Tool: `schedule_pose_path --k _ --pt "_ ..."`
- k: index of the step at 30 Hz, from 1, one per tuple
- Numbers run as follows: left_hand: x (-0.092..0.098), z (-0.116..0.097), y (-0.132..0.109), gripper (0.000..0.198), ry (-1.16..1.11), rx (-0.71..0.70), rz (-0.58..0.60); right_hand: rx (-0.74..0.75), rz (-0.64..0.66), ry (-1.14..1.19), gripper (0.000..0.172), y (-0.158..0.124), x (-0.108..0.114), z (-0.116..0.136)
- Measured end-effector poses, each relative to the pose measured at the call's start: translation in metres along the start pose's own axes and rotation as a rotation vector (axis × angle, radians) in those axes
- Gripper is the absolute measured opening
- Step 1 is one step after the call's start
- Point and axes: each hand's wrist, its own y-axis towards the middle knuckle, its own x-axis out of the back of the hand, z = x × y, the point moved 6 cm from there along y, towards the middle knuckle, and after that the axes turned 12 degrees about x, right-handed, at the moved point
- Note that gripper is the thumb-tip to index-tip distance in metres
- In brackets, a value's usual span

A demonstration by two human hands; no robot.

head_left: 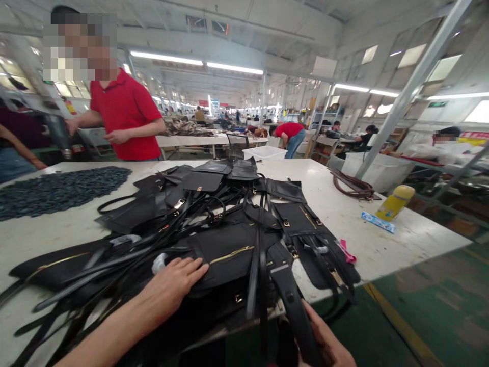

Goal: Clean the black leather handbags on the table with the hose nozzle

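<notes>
My left hand (178, 280) lies flat on a black bag (225, 250) with a gold zipper, fingers stretched out and touching its front. My right hand (324, 331), at the table's near edge, is wrapped round a long black handheld tool (292, 300) with a button and a flat, grey-edged tip. Its exact kind is unclear, and part of that hand is hidden behind it. The tip is close to the bag's right side and its hanging straps (262, 255). Black bags and straps with gold buckles are heaped around both hands. White stuffing (158, 262) shows beside my left fingers.
A dark pile of small pieces (64, 188) covers the table's left. On the right are coiled brown straps (353, 186), a yellow bottle (395, 202), a blue-white packet (378, 222) and a pink strip (347, 251). A person in red (126, 112) stands across the table.
</notes>
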Motion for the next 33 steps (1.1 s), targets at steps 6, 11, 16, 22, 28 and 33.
schedule_pose_path --k 6,11,16,22,28,33 --pt "-0.055 -0.001 -0.065 0.077 -0.09 0.227 -0.33 0.029 0.213 -0.057 0.081 0.005 -0.017 0.04" --pt "-0.061 0.01 -0.077 0.07 -0.147 0.357 -0.425 0.01 0.396 0.013 0.07 0.022 -0.046 0.07" --pt "-0.062 0.011 -0.078 0.068 -0.198 0.374 -0.416 -0.138 0.616 0.064 0.077 0.036 -0.099 0.072" --pt "-0.067 0.011 -0.082 0.064 -0.236 0.362 -0.45 -0.179 0.716 0.128 0.075 0.055 -0.147 0.061" --pt "-0.066 0.009 -0.087 0.066 -0.286 0.37 -0.471 -0.109 0.779 0.141 0.063 0.093 -0.173 0.081" --pt "-0.071 0.01 -0.089 0.07 -0.295 0.347 -0.447 -0.173 0.805 0.063 0.05 0.144 -0.206 0.087"
